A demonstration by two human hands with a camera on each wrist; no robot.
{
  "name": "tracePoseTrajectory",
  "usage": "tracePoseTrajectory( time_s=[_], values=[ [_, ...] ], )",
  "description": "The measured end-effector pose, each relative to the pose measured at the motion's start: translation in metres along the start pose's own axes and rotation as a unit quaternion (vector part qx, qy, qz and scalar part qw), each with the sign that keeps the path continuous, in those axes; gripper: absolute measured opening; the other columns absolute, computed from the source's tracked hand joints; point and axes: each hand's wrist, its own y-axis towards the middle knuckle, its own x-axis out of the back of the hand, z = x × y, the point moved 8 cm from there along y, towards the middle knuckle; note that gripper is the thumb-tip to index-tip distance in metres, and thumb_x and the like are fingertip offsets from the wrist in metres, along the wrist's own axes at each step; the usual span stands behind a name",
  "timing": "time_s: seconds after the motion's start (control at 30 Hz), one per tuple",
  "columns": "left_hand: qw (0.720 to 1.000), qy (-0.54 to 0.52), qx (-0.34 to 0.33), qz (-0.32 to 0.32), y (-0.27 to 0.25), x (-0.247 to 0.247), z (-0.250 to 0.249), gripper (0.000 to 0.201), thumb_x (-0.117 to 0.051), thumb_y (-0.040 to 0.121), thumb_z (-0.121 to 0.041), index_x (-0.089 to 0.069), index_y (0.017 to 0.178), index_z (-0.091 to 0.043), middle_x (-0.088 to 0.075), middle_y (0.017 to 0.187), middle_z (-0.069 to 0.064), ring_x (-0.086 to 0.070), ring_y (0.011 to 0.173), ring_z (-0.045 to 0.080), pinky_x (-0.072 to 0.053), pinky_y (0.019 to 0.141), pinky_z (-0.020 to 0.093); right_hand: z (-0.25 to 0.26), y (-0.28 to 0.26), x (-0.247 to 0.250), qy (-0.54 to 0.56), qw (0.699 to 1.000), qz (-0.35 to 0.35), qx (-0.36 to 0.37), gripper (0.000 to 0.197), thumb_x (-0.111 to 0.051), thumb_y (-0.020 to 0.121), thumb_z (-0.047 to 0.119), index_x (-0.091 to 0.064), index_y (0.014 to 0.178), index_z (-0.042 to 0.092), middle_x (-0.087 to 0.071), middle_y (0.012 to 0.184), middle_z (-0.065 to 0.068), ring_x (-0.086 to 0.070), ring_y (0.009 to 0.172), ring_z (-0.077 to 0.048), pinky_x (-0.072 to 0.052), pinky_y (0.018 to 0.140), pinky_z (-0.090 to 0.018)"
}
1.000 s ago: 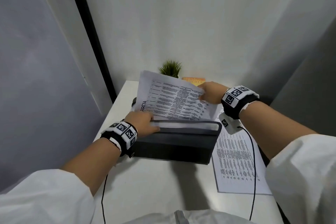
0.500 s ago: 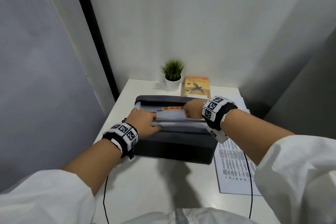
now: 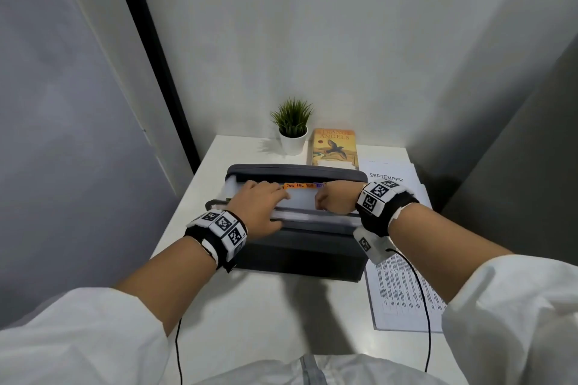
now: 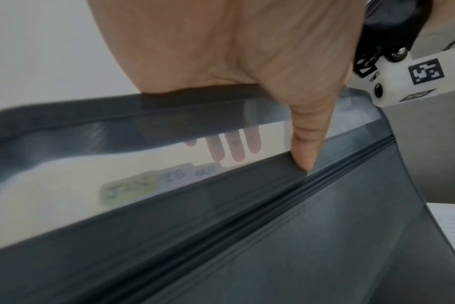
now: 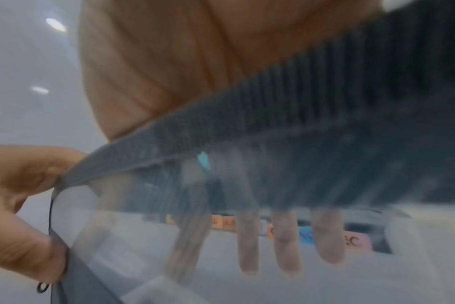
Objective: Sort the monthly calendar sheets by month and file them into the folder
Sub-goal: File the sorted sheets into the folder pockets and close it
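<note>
The left hand (image 3: 261,208) reaches into the open top of the dark grey accordion folder (image 3: 300,247), its fingers (image 4: 235,146) down inside a pocket and its thumb (image 4: 303,148) over the near rim, gripping that rim; the right hand (image 3: 336,200) does likewise further right, its fingers (image 5: 248,242) showing through a translucent divider, the thumb's position unclear; between the hands runs a row of coloured month tabs (image 3: 300,185), JUN and JUL readable; the folder stands mid-table on the white table (image 3: 266,316); just right of it lie loose calendar sheets (image 3: 403,294), the top one headed SEPTEMBER; beyond the folder, at the far edge, stand a small potted plant (image 3: 292,126) and, right of it, a book (image 3: 334,147); wrist bands carry black-and-white markers.
</note>
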Motion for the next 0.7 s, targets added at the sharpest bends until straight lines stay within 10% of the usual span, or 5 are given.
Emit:
tracePoseTrajectory(
  time_s=[0.17,0.33,0.5,0.7],
  values=[
    [0.997,0.01,0.04,0.067,0.018,-0.013,-0.009,0.034,-0.064,0.082,-0.045,-0.061,0.11,-0.027,-0.066,0.109,-0.002,-0.061,0.1,0.022,-0.046,0.083,0.032,-0.029,-0.013,0.026,0.165,0.982,-0.089,0.038,0.029,-0.045,0.094,0.01,-0.071,0.088,0.021,-0.067,0.097,0.005,-0.06,0.087,-0.014,-0.047,0.075,-0.027],
    [0.998,-0.006,0.057,0.036,0.019,-0.017,-0.001,0.011,-0.064,0.084,-0.042,-0.06,0.085,-0.032,-0.065,0.088,-0.006,-0.063,0.085,0.02,-0.042,0.065,0.027,-0.173,-0.057,0.021,0.407,0.856,-0.29,-0.133,0.019,-0.052,0.089,0.007,-0.066,0.083,0.019,-0.067,0.084,0.001,-0.056,0.071,-0.01,-0.04,0.059,-0.021],
    [0.998,-0.007,0.062,0.014,0.024,-0.015,0.001,0.009,-0.064,0.084,-0.042,-0.061,0.079,-0.035,-0.066,0.089,-0.009,-0.055,0.075,0.014,-0.034,0.06,0.025,-0.283,-0.097,-0.128,0.321,0.858,-0.12,-0.383,0.033,-0.053,0.093,0.011,-0.059,0.121,-0.004,-0.06,0.122,-0.023,-0.058,0.104,-0.035,-0.038,0.076,-0.026],
    [0.998,-0.007,0.066,0.007,0.024,-0.016,0.001,0.008,-0.064,0.085,-0.042,-0.065,0.088,-0.034,-0.066,0.087,-0.008,-0.057,0.076,0.016,-0.034,0.061,0.025,-0.305,-0.163,-0.238,0.345,0.765,-0.058,-0.541,0.092,-0.075,0.075,0.022,-0.017,0.146,0.005,-0.041,0.141,-0.023,-0.047,0.125,-0.039,-0.041,0.099,-0.042]
  ],
)
